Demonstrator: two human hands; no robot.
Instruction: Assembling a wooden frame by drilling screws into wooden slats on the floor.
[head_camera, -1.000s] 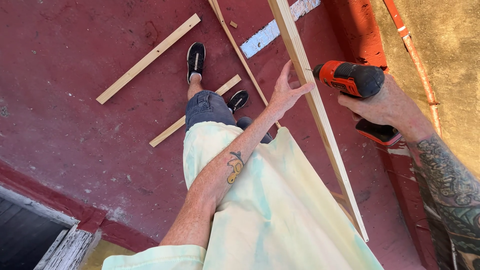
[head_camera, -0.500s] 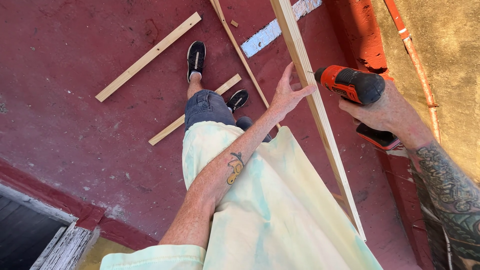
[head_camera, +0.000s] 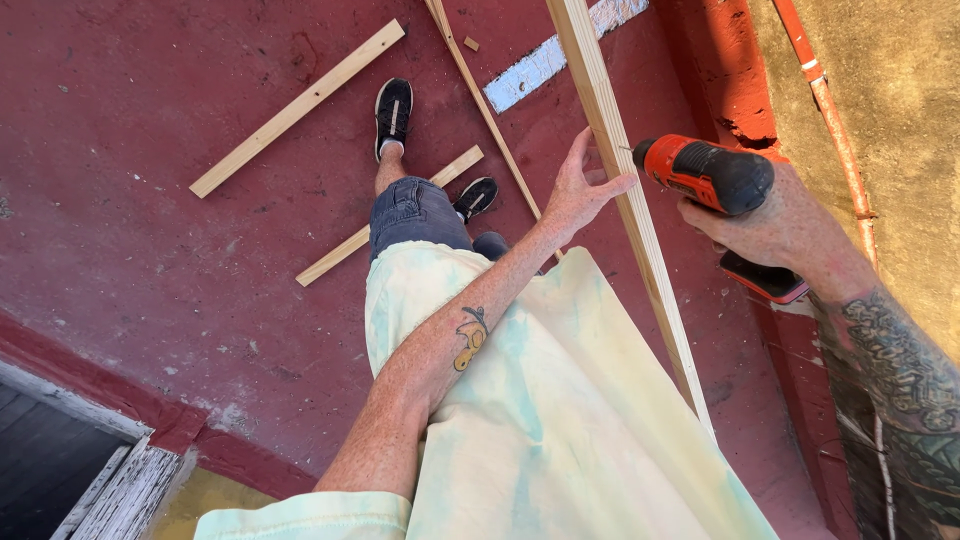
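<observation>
Drill (head_camera: 705, 172) is bright orange-red with a black back end. Batten (head_camera: 625, 190) and the loose strips (head_camera: 296, 109) are pale raw pine. Floor (head_camera: 150, 280) is deep maroon with one chalky white stripe (head_camera: 553, 58). Shirt (head_camera: 560, 420) is washed-out yellow-green tie-dye, shorts (head_camera: 412, 212) blue denim, shoes (head_camera: 393, 108) black.

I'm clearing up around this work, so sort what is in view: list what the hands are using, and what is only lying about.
In use:
- wooden strip, steadied by the left hand
- orange drill, in the grip of the right hand, bit tip at the strip

Lying about on the red floor:
- long slat
- short slat
- thin strip
- small wood chip
</observation>
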